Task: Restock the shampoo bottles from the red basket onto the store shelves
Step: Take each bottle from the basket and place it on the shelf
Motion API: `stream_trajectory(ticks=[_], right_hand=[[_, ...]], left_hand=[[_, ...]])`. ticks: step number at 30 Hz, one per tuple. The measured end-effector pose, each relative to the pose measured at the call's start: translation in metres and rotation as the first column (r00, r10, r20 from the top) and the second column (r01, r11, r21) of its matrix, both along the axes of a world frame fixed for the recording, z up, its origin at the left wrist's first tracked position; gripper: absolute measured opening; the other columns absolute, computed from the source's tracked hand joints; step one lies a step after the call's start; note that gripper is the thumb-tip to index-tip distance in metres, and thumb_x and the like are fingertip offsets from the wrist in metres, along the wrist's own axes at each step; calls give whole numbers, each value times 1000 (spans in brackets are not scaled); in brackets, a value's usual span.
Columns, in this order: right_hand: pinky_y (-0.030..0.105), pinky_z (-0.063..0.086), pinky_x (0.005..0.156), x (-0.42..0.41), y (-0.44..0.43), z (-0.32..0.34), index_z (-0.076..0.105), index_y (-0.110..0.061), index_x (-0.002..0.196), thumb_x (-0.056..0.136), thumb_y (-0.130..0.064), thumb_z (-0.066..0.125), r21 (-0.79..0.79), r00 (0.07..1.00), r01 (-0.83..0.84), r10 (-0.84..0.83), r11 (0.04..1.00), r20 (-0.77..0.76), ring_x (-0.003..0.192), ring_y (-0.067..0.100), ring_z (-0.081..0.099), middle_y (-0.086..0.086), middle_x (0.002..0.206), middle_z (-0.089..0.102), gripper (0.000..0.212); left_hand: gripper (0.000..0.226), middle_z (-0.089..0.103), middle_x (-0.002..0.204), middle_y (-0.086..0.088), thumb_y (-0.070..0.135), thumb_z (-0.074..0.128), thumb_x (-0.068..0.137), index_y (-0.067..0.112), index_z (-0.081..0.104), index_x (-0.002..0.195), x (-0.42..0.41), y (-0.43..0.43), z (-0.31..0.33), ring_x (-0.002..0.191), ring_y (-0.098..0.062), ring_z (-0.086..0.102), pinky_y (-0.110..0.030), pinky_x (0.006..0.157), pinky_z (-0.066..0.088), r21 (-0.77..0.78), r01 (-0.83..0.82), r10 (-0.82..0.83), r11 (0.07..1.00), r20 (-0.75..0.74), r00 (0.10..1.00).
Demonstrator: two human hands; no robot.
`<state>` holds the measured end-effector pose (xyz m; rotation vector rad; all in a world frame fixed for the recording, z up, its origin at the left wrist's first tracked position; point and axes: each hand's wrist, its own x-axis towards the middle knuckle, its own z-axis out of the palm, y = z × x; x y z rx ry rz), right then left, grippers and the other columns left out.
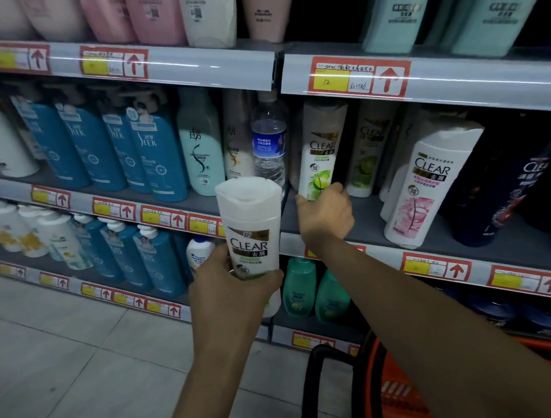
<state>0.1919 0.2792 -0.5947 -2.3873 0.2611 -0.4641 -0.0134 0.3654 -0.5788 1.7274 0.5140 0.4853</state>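
Note:
My left hand (232, 285) grips the lower part of a white Clear shampoo bottle (252, 225) and holds it upright in front of the shelves. Farther in, my right hand (325, 215) is closed round the base of a second white Clear bottle with a green label (321, 147), which stands on the middle shelf (366, 222). The red basket (401, 392) with a black handle sits low at the right, partly behind my right arm; its contents are hidden.
More Clear bottles stand right of my right hand: a green-label one (369, 150), a pink-label one (428, 181) and dark ones (511, 189). A clear water bottle (268, 140) stands just left. Blue bottles (126, 147) fill the left shelves. Tiled floor (83, 369) lies below.

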Motion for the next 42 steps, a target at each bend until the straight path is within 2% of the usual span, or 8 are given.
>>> stream_trajectory(ticks=[2,7,11,16,24,33,38,42], right_hand=[[41,53,81,-1,-5,1,53,-6,118,85,-50,76,-19,1000,8,-8,1000,-12,113,35,61,15,120,62,59],[42,52,84,-5,-16,2,49,-5,125,91,-41,73,-11,996,84,-84,996,-37,118,35,57,16,127,61,56],[43,51,87,-4,-23,3,43,-1,134,94,-36,70,12,982,184,-184,983,-54,123,35,54,19,132,57,60],[45,53,85,-1,-28,0,45,2,135,97,-32,67,29,966,254,-252,967,-60,124,36,56,20,131,61,55],[47,54,83,8,-25,3,44,-3,131,91,-33,75,132,933,359,-356,924,-44,127,36,52,19,133,56,59],[45,54,82,21,-23,0,43,-3,132,90,-34,75,141,929,369,-369,919,-27,128,36,51,18,135,55,61],[46,54,84,22,-24,-1,45,-4,129,89,-34,76,148,927,374,-375,916,-22,128,35,51,19,135,54,59],[43,48,97,17,-25,1,35,0,146,95,-24,69,168,939,342,-332,924,-86,134,34,45,20,143,48,66]], left_hand=[[46,75,95,18,16,93,65,26,73,105,-1,-2,1,85,0,72,-11,57,51,6,8,-8,1000,-2,1000],[47,75,99,16,14,93,65,27,72,105,-3,-8,5,91,-1,70,-21,69,53,-26,23,-22,999,13,1000],[47,75,100,15,14,93,65,26,72,105,-3,-10,5,93,-4,70,-21,68,52,-48,21,-20,999,22,1000],[44,75,96,18,15,93,64,29,72,101,-5,-13,5,89,-1,71,-27,74,58,-21,5,-4,1000,42,999],[43,77,97,16,16,93,64,30,74,100,-6,-16,2,92,-5,73,-36,78,62,-35,9,-7,999,43,999],[45,77,98,15,18,93,64,30,74,103,-3,-14,1,93,-7,73,-41,82,63,-20,2,-1,1000,34,999],[44,77,99,15,16,93,65,28,74,103,-1,-14,2,92,-5,72,-35,80,62,-12,6,-6,1000,39,999],[48,77,106,11,18,93,64,23,74,108,4,-15,4,98,-11,72,-37,83,61,-3,-10,10,1000,46,999]])
